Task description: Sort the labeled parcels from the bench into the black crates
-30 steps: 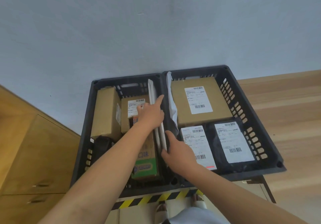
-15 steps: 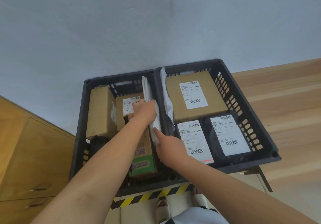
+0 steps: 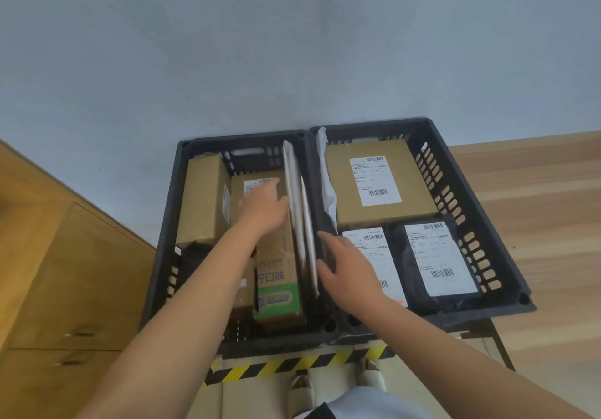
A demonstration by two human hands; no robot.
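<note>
Nearest the viewer, hazard tape marks the floor at the person's feet. Above it stand two black crates side by side. The right hand is over their shared walls, fingers spread and relaxed, holding nothing; contact cannot be confirmed. In the left crate, a green-printed carton stands beside flat white mailers, which are upright on edge. The left hand lies flat-fingered on a labelled box behind it, against the mailers, gripping nothing. The right crate holds labelled black bags and, farther back, a brown parcel.
</note>
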